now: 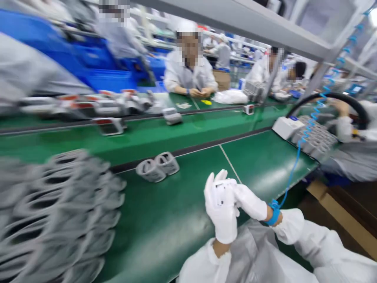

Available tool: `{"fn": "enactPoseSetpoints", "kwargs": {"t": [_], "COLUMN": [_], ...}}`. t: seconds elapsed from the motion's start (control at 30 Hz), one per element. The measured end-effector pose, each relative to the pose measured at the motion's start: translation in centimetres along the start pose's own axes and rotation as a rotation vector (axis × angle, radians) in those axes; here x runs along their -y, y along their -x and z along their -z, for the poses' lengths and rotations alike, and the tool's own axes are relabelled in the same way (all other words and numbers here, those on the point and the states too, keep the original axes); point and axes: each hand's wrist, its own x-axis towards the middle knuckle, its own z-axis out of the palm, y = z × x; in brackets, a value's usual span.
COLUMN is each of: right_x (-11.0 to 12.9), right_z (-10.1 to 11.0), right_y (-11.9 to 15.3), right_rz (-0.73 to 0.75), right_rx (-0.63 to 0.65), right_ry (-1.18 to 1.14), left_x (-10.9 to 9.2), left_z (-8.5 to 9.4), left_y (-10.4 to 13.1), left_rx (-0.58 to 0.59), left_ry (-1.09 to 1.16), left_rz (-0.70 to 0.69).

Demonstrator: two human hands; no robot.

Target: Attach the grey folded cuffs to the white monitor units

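Note:
Both my hands wear white gloves and come together above the green work surface (153,228). My left hand (221,218) is closed around a small white plastic part (221,193) with a few dark slots or marks on its face. My right hand (250,200) grips the same part from the right side, its fingers against the edge. A blue wrist strap (273,214) with a coiled cord circles my right wrist. Where glove and part meet is hard to make out, white on white.
Stacked grey-white housings (59,212) fill the left side. Two loose housings (157,167) lie by the belt edge. The green conveyor (194,131) carries several parts. A co-worker (190,70) sits opposite. A coiled blue cord (316,108) hangs at right, beside a white box (287,126).

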Motion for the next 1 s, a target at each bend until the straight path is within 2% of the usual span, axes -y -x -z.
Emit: {"fn": "enactPoseSetpoints", "kwargs": {"t": [0.07, 0.1, 0.17, 0.23, 0.33, 0.37, 0.43, 0.47, 0.53, 0.6, 0.67, 0.73, 0.83, 0.9, 1.0], "right_x": [0.7, 0.9, 0.8, 0.3, -1.2, -1.8, -3.0, -3.5, -4.3, -4.6, -4.7, -4.7, -4.8, -4.8, -4.3], "right_z": [-2.9, -4.3, -7.0, -9.0, -10.3, -10.3, -10.0, -9.8, -9.5, -9.4, -9.8, -10.4, -11.2, -11.2, -10.1], "right_y": [-4.5, -6.6, -10.5, -13.9, -19.0, -20.8, -24.0, -25.4, -27.4, -28.2, -28.4, -28.5, -29.2, -30.3, -31.6], "right_rz": [0.042, 0.084, 0.247, 0.485, 0.805, 0.865, 0.904, 0.881, 0.781, 0.667, 0.559, 0.429, 0.229, 0.158, 0.097], "right_rx": [0.252, 0.335, 0.402, 0.36, 0.177, 0.124, 0.067, 0.072, 0.162, 0.268, 0.298, 0.241, 0.087, -0.014, -0.05], "right_ry": [0.139, 0.223, 0.395, 0.516, 0.546, 0.539, 0.525, 0.514, 0.464, 0.391, 0.33, 0.222, -0.084, -0.247, -0.363], "left_x": [-2.5, -3.5, -5.1, -6.0, -6.1, -5.8, -4.9, -4.4, -3.4, -2.7, -2.3, -2.1, -1.7, -1.5, -1.6], "left_z": [2.1, 3.2, 5.7, 8.2, 12.2, 13.4, 15.6, 16.5, 17.7, 18.2, 18.5, 18.7, 19.2, 19.6, 20.1], "left_y": [-3.2, -4.7, -7.5, -9.9, -12.9, -13.7, -15.1, -15.6, -16.5, -17.3, -17.9, -18.5, -19.2, -19.5, -19.7], "left_rx": [-0.149, -0.198, -0.262, -0.304, -0.368, -0.363, -0.274, -0.206, -0.103, -0.081, -0.114, -0.158, -0.227, -0.259, -0.292], "left_ry": [-0.075, -0.1, -0.134, -0.226, -0.496, -0.586, -0.719, -0.779, -0.915, -1.068, -1.204, -1.307, -1.397, -1.429, -1.46], "left_rz": [-0.19, -0.265, -0.399, -0.506, -0.591, -0.601, -0.597, -0.584, -0.565, -0.573, -0.614, -0.683, -0.817, -0.886, -0.963]}}
